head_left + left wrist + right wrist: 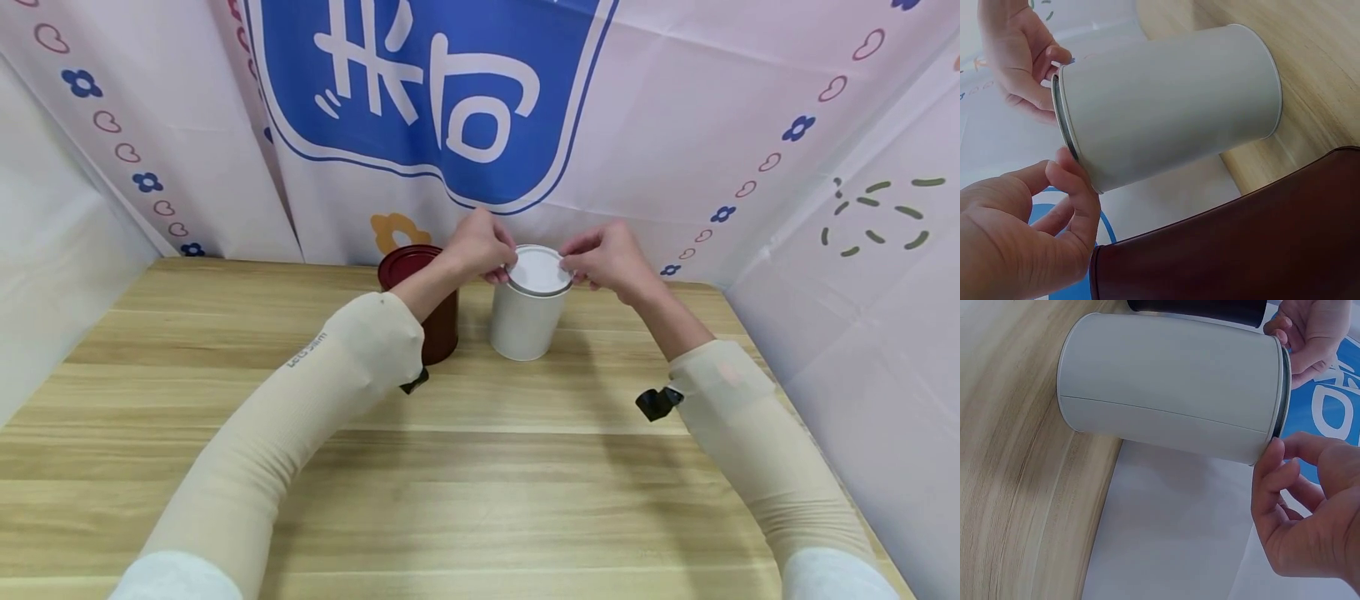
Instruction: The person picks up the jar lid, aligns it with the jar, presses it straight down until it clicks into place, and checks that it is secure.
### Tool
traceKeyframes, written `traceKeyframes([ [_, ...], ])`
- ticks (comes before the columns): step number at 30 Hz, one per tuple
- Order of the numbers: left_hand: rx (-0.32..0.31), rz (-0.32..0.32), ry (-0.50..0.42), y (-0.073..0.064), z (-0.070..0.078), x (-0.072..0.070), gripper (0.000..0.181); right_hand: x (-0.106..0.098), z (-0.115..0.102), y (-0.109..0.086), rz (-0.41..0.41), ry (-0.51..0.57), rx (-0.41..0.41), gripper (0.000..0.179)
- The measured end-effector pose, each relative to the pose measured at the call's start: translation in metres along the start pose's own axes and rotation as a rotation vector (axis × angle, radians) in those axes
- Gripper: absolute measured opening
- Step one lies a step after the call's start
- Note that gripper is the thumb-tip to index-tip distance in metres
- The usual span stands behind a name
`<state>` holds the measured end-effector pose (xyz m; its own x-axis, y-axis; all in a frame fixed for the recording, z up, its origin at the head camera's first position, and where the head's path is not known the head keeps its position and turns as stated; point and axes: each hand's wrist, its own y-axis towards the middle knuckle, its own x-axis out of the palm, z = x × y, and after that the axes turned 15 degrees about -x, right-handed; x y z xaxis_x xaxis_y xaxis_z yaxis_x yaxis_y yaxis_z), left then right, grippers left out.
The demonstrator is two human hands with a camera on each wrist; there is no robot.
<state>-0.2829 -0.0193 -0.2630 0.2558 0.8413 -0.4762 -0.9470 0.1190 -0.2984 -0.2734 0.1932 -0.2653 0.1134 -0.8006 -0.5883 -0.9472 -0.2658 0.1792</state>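
A white cylindrical can (525, 327) stands upright on the wooden table, with a round white lid (537, 268) at its top. My left hand (480, 246) pinches the lid's rim on the left side. On the opposite side, the thumb and fingers of my right hand (611, 260) pinch the same rim. A narrow dark gap shows between lid and can in both wrist views; whether the lid is seated cannot be told. Just left of the white can stands a dark red can (442, 327), its top partly hidden behind my left forearm.
The wooden table (480, 517) reaches back to a printed cloth (675, 108) hanging close behind the cans. More white cloth (862, 333) borders the right side. A small black wrist camera (660, 403) sticks out from the right sleeve.
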Motion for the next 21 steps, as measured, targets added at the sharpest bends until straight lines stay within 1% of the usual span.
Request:
traceKeyframes([
  [4, 0.011, 0.033, 0.04, 0.0013, -0.0011, 0.002, 0.01, 0.0014, 0.0019, 0.0006, 0.002, -0.008, -0.019, 0.017],
  [7, 0.019, 0.047, 0.057, 0.0022, -0.0018, 0.0029, 0.009, 0.0022, 0.003, 0.0008, 0.005, -0.015, -0.026, 0.017],
  [14, 0.039, 0.046, 0.07, 0.0022, -0.0041, 0.0027, 0.009, 0.0035, 0.0045, 0.001, 0.01, -0.033, -0.018, 0.016],
  [21, 0.045, 0.057, 0.08, 0.0029, -0.005, 0.0032, 0.009, 0.0055, 0.0054, 0.0018, 0.021, -0.024, -0.024, 0.016],
])
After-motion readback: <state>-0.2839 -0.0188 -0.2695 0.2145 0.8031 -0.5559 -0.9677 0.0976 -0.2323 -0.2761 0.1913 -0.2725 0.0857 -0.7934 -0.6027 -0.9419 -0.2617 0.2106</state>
